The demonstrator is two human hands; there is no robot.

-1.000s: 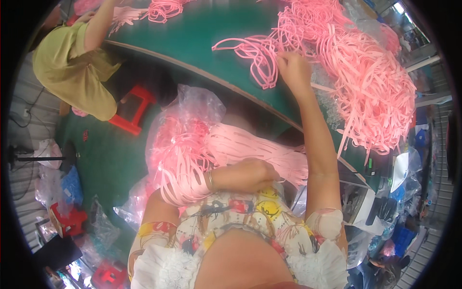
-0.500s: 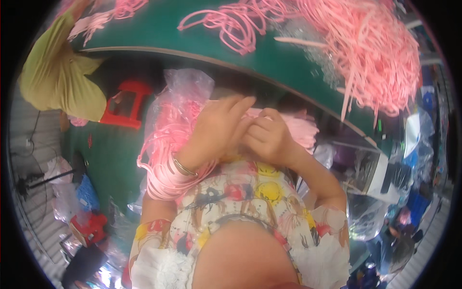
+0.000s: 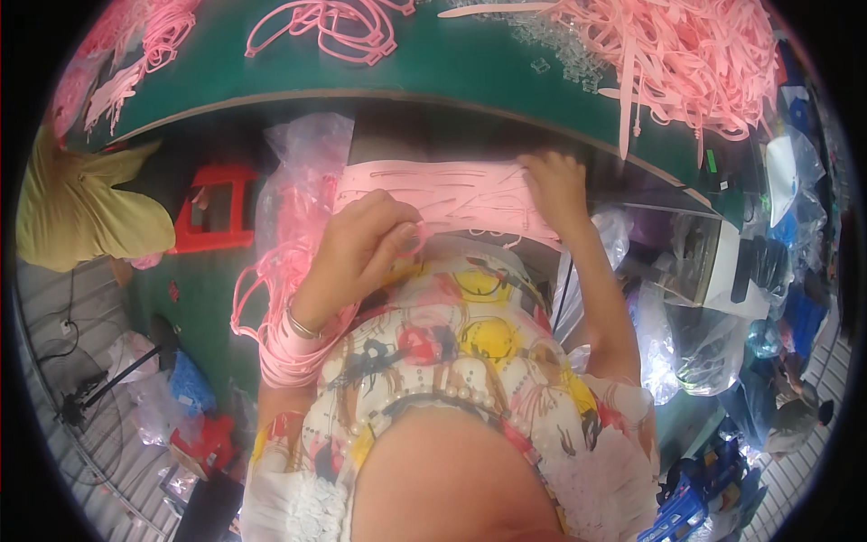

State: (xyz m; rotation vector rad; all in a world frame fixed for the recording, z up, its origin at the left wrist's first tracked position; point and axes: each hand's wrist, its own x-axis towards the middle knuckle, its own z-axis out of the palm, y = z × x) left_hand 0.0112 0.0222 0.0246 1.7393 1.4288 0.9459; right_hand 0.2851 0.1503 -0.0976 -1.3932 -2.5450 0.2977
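On my lap lies a flat stack of pink rubbery straps (image 3: 452, 190), laid side by side. My left hand (image 3: 370, 239) is closed, with a small loop of a pink strap (image 3: 421, 237) sticking out by its fingertips. Many looped pink straps (image 3: 284, 348) hang over my left forearm, beside the bracelet. My right hand (image 3: 560, 185) is at the right end of the stack, fingers bent and closed on the straps there; its fingertips are partly hidden. A clear plastic bag (image 3: 312, 144) with more pink straps stands left of the stack.
The green table (image 3: 433, 72) curves across in front, bearing a big tangled pile of pink straps (image 3: 677, 54), several looped straps (image 3: 334, 27) and small clear pieces (image 3: 578, 68). A red stool (image 3: 217, 208) and a person's yellowish clothing (image 3: 90, 203) are at left. Plastic bags (image 3: 704, 348) lie right.
My hands were together over the lap and are now apart. The right hand moved right to the stack's end, the left slightly left. The stack is uncovered, and the view has shifted.
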